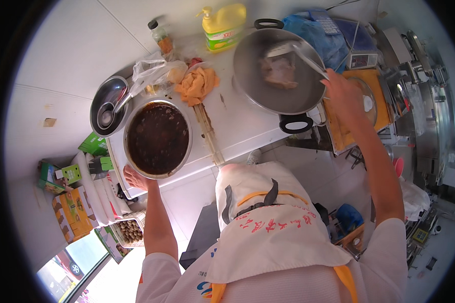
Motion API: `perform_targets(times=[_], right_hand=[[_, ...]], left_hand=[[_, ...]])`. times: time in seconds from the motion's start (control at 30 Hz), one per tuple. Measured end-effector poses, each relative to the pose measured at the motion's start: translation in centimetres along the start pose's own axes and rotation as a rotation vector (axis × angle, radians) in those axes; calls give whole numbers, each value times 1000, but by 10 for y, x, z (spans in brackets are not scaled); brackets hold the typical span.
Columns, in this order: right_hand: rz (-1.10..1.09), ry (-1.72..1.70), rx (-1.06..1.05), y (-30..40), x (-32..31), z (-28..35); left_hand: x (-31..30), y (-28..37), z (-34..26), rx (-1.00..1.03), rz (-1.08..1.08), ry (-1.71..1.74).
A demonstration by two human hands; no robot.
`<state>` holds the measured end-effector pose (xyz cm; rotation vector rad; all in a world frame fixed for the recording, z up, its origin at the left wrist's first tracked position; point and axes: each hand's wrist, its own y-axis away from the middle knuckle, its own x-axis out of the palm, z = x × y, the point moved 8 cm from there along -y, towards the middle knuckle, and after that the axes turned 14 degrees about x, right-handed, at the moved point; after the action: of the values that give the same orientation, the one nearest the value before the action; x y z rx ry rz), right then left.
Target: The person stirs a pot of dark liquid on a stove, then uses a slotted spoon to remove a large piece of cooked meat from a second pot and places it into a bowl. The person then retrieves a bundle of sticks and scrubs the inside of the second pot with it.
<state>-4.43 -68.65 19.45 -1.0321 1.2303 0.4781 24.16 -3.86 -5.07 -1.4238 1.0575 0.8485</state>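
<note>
My right hand [339, 87] is closed on the handle of a metal slotted skimmer [282, 49], whose head is inside a large two-handled pan [246, 89]. Beside the skimmer's head, a pale piece of meat [280, 72] lies in the pan's cloudy liquid. At the left, my left hand [136, 178] is at the lower rim of a round metal pot [190, 140] of dark brown liquid. The pot partly hides that hand, so its grip on the rim cannot be made out.
Left of the pot is a steel bowl [115, 85] with a ladle. Behind stand an orange cloth [197, 85], plastic bags [148, 70], a spice jar [161, 38] and a yellow pump bottle [223, 26]. A wooden board [335, 128] with a glass lid [369, 102] and a scale [362, 60] are right.
</note>
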Motion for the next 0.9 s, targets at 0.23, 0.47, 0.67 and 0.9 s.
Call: perform_targets(times=[0.23,0.47,0.67,0.9], right_hand=[[-7,-107,74,13,-28,29],[39,24,113,1,-9,4],[38,-144,209,20,-25,11],[28,-183,202,-2,-10,15]], left_hand=[[-1,0,7,-14,3,-12],[6,-2,10,11,15,-38],[2,0,0,24,15,-41],[7,1,12,-21,13,-62]])
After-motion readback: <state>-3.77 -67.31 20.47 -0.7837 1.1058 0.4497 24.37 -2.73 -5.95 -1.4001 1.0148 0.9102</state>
